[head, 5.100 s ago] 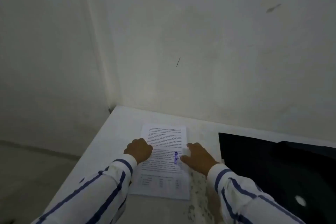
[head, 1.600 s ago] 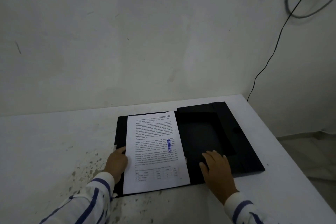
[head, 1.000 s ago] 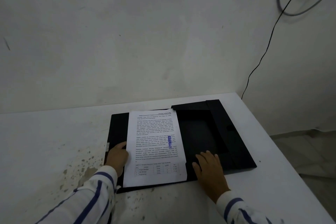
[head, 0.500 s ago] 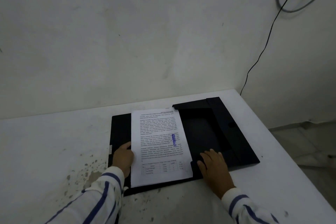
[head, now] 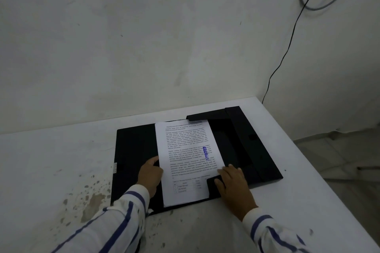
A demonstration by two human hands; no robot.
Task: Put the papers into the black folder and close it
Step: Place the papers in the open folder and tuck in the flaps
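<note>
The black folder (head: 133, 146) lies open on the white table (head: 51, 160). The printed papers (head: 185, 160), with a blue stamp, lie across its middle and reach into the right half. Their top edge sits under the upper flap (head: 207, 116), and their lower right corner is tucked under the bottom flap (head: 212, 188). My left hand (head: 150, 174) grips the papers' left edge with curled fingers. My right hand (head: 234, 185) lies flat on the bottom flap, fingers apart, with the index fingertip at the papers' right edge.
The table stands against a pale wall, and its right edge (head: 329, 191) drops to the floor. Brown stains (head: 90, 201) mark the tabletop left of my sleeve. A black cable (head: 287, 47) hangs down the wall at the right.
The papers have slid right across the folder, and their lower right corner has gone under the bottom flap. My left hand followed the papers. My right hand stayed on the flap.
</note>
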